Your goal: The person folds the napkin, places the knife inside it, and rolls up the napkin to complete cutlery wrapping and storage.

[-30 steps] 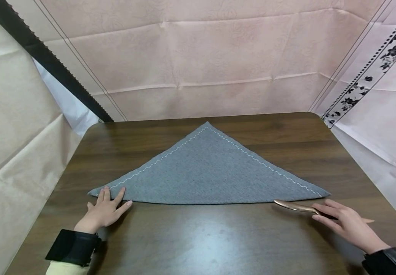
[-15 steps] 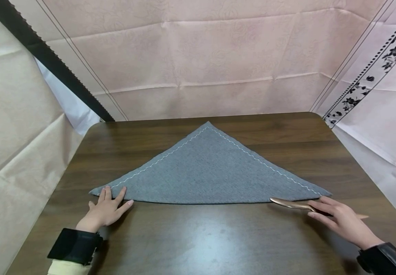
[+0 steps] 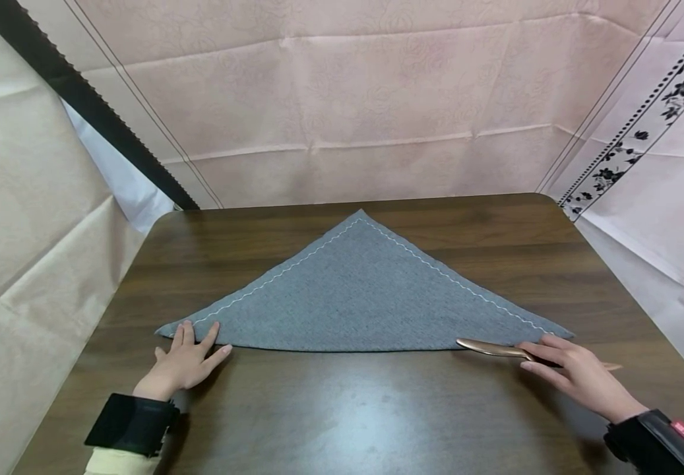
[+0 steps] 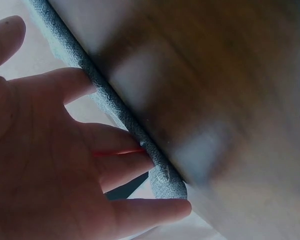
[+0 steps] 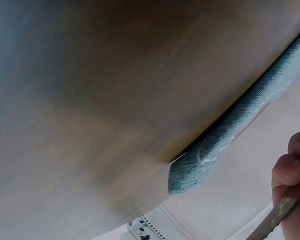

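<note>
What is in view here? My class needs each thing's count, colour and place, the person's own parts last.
Wood-grain table: one, brown, head view's lower half
Stitched triangular fabric: one, blue-grey, on the table
Slim metal knife: one, bronze, by the fabric's near right edge
Creased sheeting: count unclear, pale pink and cream, beyond the table
Zigzag-edged strip: one, black, upper left
Floral border: one, black on white, upper right
Broad wristbands: two, black, one per wrist
Cloth sleeve: one clearly showing, cream, below left wristband
Left grip: one, bare hand, fingers spread on fabric's left end
Right grip: one, bare hand, holding the knife
</note>
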{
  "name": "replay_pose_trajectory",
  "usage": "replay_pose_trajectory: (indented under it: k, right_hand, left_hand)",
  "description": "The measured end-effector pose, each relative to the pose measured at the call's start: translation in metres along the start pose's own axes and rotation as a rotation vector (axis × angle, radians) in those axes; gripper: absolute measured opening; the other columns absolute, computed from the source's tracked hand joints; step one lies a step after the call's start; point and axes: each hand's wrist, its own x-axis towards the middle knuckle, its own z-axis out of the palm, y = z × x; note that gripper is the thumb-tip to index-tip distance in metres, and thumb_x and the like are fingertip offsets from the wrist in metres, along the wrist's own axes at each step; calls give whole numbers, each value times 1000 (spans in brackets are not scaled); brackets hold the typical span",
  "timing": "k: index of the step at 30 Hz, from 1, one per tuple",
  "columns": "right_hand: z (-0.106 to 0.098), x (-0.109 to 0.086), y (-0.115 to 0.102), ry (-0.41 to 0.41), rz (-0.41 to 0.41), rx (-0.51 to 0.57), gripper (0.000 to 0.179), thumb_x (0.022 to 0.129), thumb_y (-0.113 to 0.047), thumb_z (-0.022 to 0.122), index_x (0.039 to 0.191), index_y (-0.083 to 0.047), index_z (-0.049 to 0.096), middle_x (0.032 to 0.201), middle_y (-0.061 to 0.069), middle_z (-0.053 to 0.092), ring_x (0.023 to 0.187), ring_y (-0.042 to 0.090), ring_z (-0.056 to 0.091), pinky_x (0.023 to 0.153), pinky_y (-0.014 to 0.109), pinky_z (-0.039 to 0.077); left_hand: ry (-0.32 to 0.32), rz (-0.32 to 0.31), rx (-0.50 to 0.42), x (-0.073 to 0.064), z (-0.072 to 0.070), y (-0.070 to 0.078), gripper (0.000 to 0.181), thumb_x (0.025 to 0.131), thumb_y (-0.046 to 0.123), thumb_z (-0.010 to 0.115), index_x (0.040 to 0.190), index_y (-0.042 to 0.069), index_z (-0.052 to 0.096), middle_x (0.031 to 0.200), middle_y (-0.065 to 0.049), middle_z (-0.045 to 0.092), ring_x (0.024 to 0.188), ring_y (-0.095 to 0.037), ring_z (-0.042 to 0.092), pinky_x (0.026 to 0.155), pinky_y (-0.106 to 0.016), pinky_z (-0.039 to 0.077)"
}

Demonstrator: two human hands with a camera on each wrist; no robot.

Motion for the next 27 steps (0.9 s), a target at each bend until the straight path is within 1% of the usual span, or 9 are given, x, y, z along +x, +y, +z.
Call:
replay_pose_trajectory:
  k: [1, 5, 9, 17, 22, 27]
  right_hand:
    - [1, 1, 0, 1, -4, 5, 34, 67, -6, 76, 100, -11, 69, 82, -19, 44, 73, 2, 46, 61, 12, 30]
    - [3, 6, -1, 7, -46, 45, 34, 67, -3, 75, 99, -9, 69, 80, -18, 40, 67, -4, 35, 57, 13, 26]
    - [4, 9, -2, 13, -63, 55, 33, 67, -2, 75, 99, -8, 69, 79, -18, 39, 67, -5, 35, 57, 13, 26]
    - [6, 14, -6, -26, -26, 57, 30, 71, -5, 74, 99, -10, 69, 77, -18, 38, 64, -5, 34, 54, 13, 25]
    - [8, 19, -8, -23, -35, 55, 29, 71, -7, 74, 99, -10, 69, 77, -19, 38, 64, -5, 34, 54, 12, 25]
    - [11, 24, -10, -14, -55, 56, 30, 70, -6, 74, 99, -11, 69, 77, -19, 40, 65, -5, 35, 56, 12, 26]
  left_hand:
    - [2, 1, -1, 0, 0, 0, 82, 90, 62, 32, 140, -3, 26, 134, -48, 2, 124, -59, 1, 82, -78, 6]
    - [6, 6, 1, 0, 0, 1, 82, 90, 61, 32, 140, -3, 27, 134, -48, 3, 124, -59, 2, 82, -78, 7]
    - [5, 8, 0, 0, -1, 1, 82, 90, 61, 32, 140, -3, 27, 134, -48, 3, 124, -59, 2, 82, -78, 6]
    - [0, 1, -2, 0, -1, 1, 84, 89, 63, 31, 140, -3, 26, 134, -48, 3, 124, -59, 2, 82, -78, 7]
    - [7, 0, -2, 0, 0, 0, 84, 89, 63, 31, 140, -3, 26, 134, -48, 3, 124, -59, 2, 83, -78, 7]
    - [-4, -1, -7, 0, 0, 0, 84, 89, 63, 31, 141, -3, 26, 134, -48, 2, 124, -59, 1, 82, -78, 6]
